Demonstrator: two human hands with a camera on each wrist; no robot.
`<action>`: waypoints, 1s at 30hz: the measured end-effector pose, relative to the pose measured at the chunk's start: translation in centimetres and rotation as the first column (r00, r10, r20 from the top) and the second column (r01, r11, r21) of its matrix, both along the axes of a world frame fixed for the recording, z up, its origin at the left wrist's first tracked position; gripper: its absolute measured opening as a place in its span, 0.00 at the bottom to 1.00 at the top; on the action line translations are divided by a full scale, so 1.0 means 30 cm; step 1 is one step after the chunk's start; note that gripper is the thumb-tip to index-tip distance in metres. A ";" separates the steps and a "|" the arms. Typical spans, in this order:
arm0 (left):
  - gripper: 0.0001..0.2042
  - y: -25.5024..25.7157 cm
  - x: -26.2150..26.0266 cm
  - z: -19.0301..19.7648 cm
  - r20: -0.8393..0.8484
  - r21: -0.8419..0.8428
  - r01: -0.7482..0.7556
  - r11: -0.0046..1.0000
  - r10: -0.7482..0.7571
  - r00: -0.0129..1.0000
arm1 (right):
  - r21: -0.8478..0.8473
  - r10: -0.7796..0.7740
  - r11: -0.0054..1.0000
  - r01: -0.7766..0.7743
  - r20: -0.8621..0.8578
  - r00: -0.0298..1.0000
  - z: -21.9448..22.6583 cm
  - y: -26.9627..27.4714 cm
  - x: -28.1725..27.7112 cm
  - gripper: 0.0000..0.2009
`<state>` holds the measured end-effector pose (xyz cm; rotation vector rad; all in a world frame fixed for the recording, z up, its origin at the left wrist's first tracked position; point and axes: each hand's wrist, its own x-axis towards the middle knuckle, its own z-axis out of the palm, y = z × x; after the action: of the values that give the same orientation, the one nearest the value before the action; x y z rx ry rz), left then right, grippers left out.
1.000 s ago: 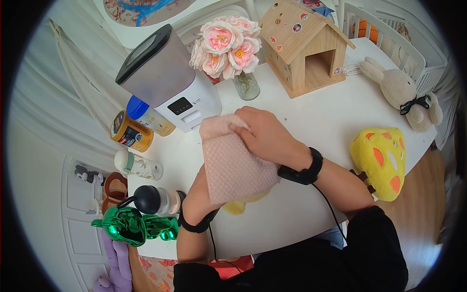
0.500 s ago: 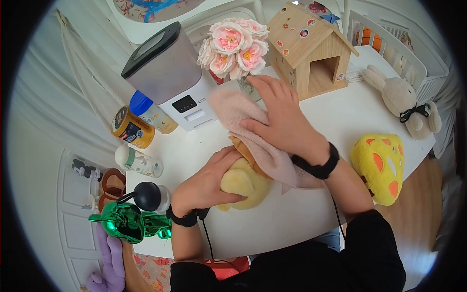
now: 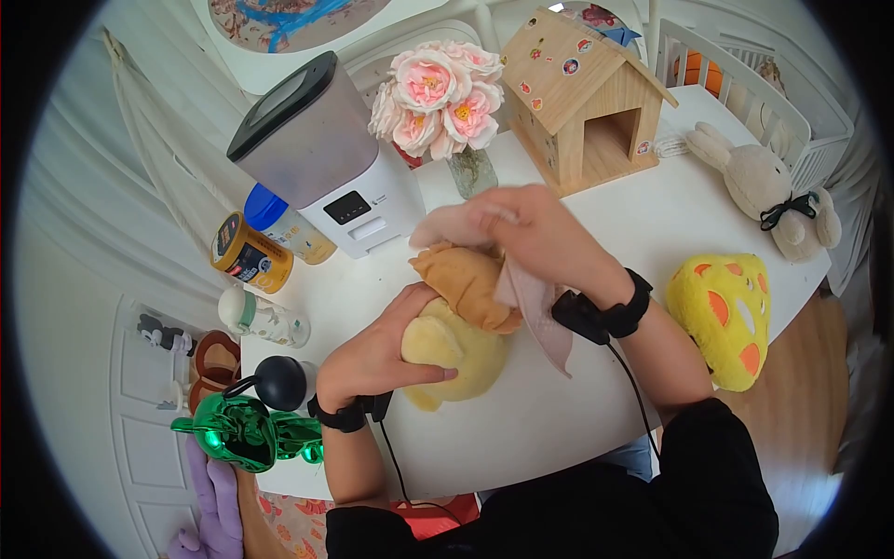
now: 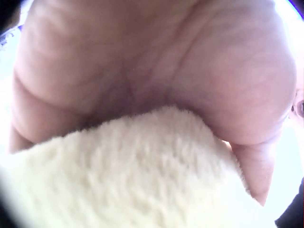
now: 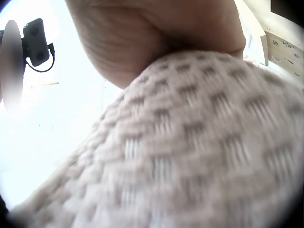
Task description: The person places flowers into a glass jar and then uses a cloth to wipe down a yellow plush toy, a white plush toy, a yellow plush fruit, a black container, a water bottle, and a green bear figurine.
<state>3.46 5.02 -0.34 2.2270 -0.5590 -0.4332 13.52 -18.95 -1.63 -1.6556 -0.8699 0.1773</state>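
My left hand (image 3: 372,352) grips a pale yellow plush toy (image 3: 477,356) from its left side, thumb along the front. Up close in the left wrist view, its cream fur (image 4: 118,180) lies against the palm. A brown fabric part (image 3: 470,289) sits at the toy's far end. My right hand (image 3: 554,233) holds a pale pink cloth (image 3: 535,303) bunched in its fingers over that brown part, with one corner hanging toward the tabletop. The cloth's waffle weave (image 5: 185,152) fills much of the right wrist view, below the palm.
Behind the hands stand a white dispenser (image 3: 372,200), a vase of pink roses (image 3: 473,172) and a wooden house (image 3: 582,102). Two canisters (image 3: 251,256), bottles (image 3: 265,315) and a shiny green figure (image 3: 247,433) line the left. A plush rabbit (image 3: 764,182) and yellow plush (image 3: 719,317) lie right.
The left hand came out from under the cloth and took hold of the toy. The right hand's cloth, first spread wide, is now bunched over the toy's far end, uncovering more of the brown part.
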 end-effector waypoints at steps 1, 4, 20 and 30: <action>0.42 -0.001 0.000 0.000 0.048 0.016 0.026 1.000 -0.027 0.998 | 0.139 -0.195 0.972 0.192 0.006 0.981 -0.005 0.008 0.005 0.14; 0.42 -0.006 0.002 -0.005 0.067 0.034 0.042 0.999 -0.044 0.997 | 0.368 -0.352 0.864 0.344 -0.047 0.935 0.011 0.039 -0.036 0.13; 0.33 -0.026 -0.017 -0.025 0.092 0.064 0.064 0.996 -0.070 0.993 | -0.197 0.227 0.963 -0.182 0.242 0.943 -0.070 0.059 -0.068 0.23; 0.34 -0.019 -0.009 0.003 -0.053 0.106 -0.036 0.994 0.042 0.998 | 0.053 -0.251 0.967 0.249 0.341 0.906 -0.131 0.136 -0.101 0.10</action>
<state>3.18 4.44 -0.25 2.3152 -0.4727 -0.5124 10.49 -14.86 -5.58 -1.8030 -0.9039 -0.3053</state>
